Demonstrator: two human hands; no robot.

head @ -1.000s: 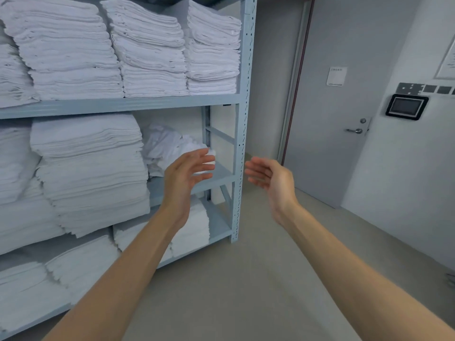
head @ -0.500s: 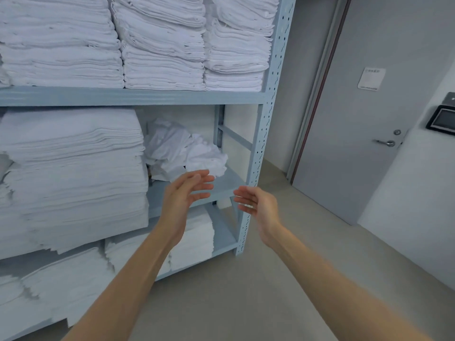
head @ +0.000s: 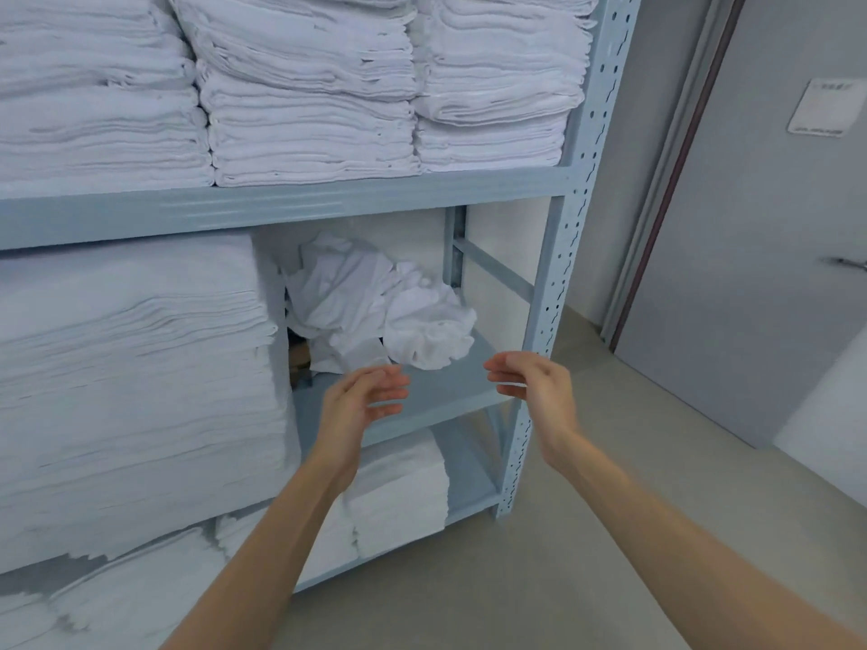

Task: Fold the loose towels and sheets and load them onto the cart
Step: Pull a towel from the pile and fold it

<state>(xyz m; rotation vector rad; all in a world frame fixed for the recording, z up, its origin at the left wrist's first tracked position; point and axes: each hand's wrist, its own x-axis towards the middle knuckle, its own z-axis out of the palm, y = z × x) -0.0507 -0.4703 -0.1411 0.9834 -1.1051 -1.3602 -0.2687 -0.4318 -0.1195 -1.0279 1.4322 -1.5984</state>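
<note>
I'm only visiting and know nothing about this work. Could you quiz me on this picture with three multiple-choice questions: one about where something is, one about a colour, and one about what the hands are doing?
1. Where does the crumpled laundry lie?
A. On the floor by the door
B. On the middle shelf, right of the tall folded stack
C. On the top shelf

2. What colour is the shelf frame?
A. Red
B. Black
C. Pale blue-grey

3. What are the two hands doing?
A. Both open, holding nothing
B. Both gripping a towel
C. One on the door handle

Answers:
1. B: the loose heap sits on the middle shelf beside the tall folded stack.
2. C: the posts and boards are all pale blue-grey.
3. A: the left hand and right hand hover in front of the shelf with relaxed fingers, touching nothing.
</note>
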